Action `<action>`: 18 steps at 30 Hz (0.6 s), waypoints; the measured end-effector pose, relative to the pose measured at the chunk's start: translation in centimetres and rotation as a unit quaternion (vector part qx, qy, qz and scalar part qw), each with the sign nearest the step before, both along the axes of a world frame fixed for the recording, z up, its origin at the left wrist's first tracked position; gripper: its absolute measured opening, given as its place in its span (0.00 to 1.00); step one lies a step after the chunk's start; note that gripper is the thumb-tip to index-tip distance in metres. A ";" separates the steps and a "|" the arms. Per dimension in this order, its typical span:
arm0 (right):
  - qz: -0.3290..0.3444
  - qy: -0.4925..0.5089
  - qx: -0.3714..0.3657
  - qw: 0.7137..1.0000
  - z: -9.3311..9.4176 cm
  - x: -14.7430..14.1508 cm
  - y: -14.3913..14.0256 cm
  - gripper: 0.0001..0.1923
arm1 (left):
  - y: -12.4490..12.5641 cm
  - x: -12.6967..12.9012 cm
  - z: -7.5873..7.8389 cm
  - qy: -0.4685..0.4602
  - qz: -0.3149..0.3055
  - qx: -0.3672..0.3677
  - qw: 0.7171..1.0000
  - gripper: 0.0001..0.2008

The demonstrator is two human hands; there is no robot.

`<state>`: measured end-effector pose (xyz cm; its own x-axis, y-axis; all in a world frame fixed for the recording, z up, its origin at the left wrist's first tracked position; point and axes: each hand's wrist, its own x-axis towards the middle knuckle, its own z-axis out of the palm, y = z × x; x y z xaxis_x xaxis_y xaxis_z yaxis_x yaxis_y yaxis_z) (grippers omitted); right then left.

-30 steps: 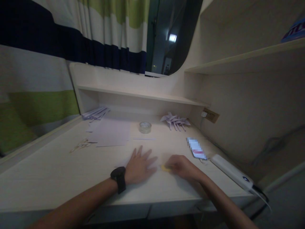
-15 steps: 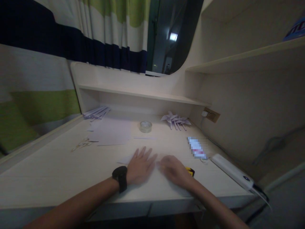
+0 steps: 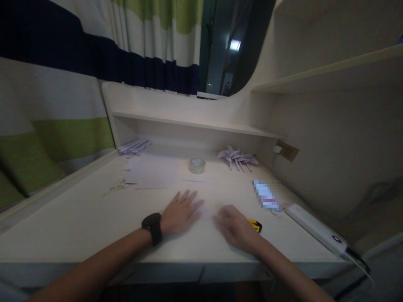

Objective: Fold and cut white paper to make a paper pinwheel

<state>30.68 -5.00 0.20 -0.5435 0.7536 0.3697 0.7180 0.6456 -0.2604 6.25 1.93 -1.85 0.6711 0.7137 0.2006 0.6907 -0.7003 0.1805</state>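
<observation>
Lower centre of the frame: the left hand (image 3: 179, 212) lies flat on the bench (image 3: 78, 218), fingers spread — holding nothing. Just right of it, the right hand (image 3: 234, 226) rests open too, beside a yellow cutter (image 3: 255, 225).

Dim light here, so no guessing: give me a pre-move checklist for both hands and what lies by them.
1. Left hand flat on the desk, fingers spread: ok.
2. Right hand empty, palm down: ok, though blurred.
3. Yellow and black tool lying free beside the right hand: ok.
4. Paper under the hands: cannot tell, too dim.
5. Tape roll and scissors apart from both hands: ok.
6. Tool's blade retracted: cannot tell.
</observation>
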 end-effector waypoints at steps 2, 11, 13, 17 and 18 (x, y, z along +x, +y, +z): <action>0.001 -0.006 0.004 1.000 -0.1 0.1 0.0 0.13 | -0.1 0.1 0.0 -0.002 0.003 0.001 1.000 0.27; -0.115 0.006 -0.002 0.993 -1.0 0.2 -0.1 0.10 | -0.1 0.3 -0.2 -0.001 0.010 -0.003 1.000 0.31; -0.117 0.014 -0.015 0.993 -1.0 0.2 -0.1 0.10 | -0.1 0.3 -0.2 -0.002 0.012 -0.005 1.000 0.31; -0.155 0.015 -0.019 0.988 -0.9 0.1 -0.1 0.09 | 0.0 0.3 -0.2 -0.005 0.016 -0.004 1.000 0.30; -0.166 0.010 -0.016 0.986 -0.9 0.1 -0.1 0.08 | 0.0 0.2 -0.2 -0.006 0.016 -0.005 1.000 0.31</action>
